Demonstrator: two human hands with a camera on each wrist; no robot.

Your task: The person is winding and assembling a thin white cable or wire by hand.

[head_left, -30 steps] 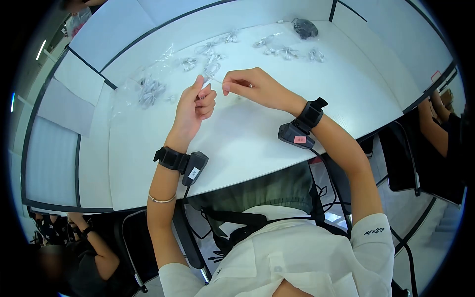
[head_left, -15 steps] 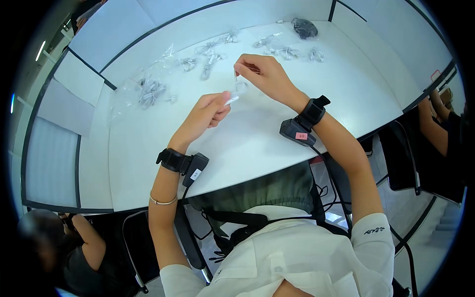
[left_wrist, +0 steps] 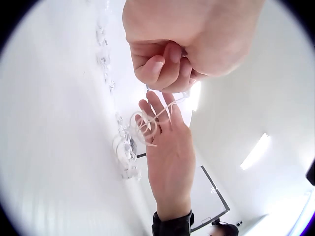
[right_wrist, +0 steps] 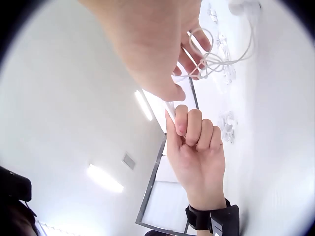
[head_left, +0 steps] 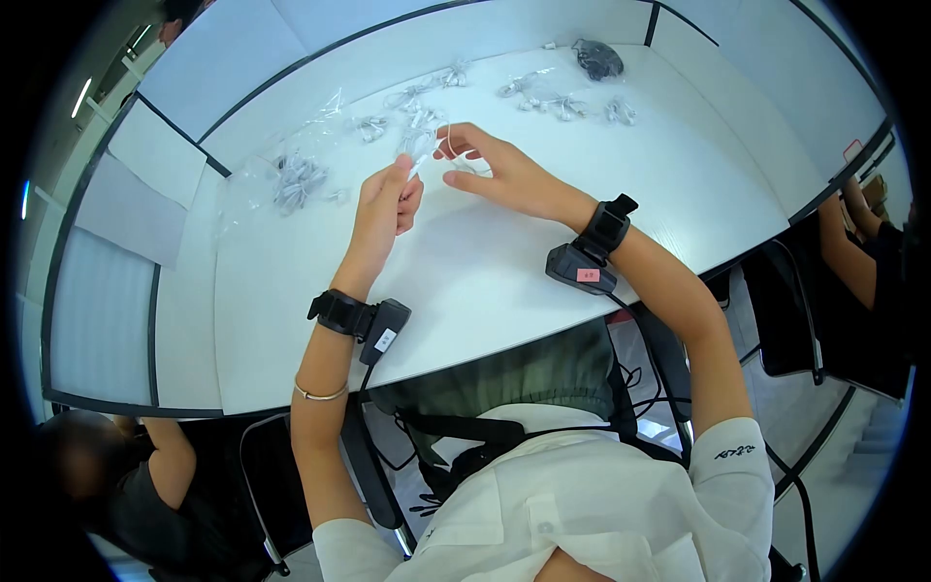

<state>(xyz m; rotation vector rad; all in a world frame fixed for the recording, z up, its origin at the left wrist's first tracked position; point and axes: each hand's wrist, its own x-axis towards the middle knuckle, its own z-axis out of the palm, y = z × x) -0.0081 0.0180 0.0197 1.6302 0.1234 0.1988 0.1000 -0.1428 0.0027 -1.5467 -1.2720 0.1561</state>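
Observation:
My left hand (head_left: 381,206) pinches a slim white piece (right_wrist: 171,111) at the end of a thin white cable, thumb pressed on it and the other fingers curled in. A little to the right, over the table, my right hand (head_left: 519,179) has its fingers spread and nearly straight. Loose loops of the white cable (right_wrist: 212,60) lie across those fingers. In the left wrist view the cable (left_wrist: 146,125) runs from the left fist to a small coil before the right fingers. A blurred white part (right_wrist: 244,7) hangs at the cable's far side in the right wrist view.
Behind my hands, several coiled white cables (head_left: 371,127) lie on the white table (head_left: 465,281), more of them at back right (head_left: 565,105). A clear plastic bag with a cable pile (head_left: 298,181) lies to the left. A dark bundle (head_left: 597,58) sits near the back panel.
The left hand came back toward me and right, then returned forward and left with the white piece. The right hand went from pinching the cable to spread fingers, and the cable's loops have loosened.

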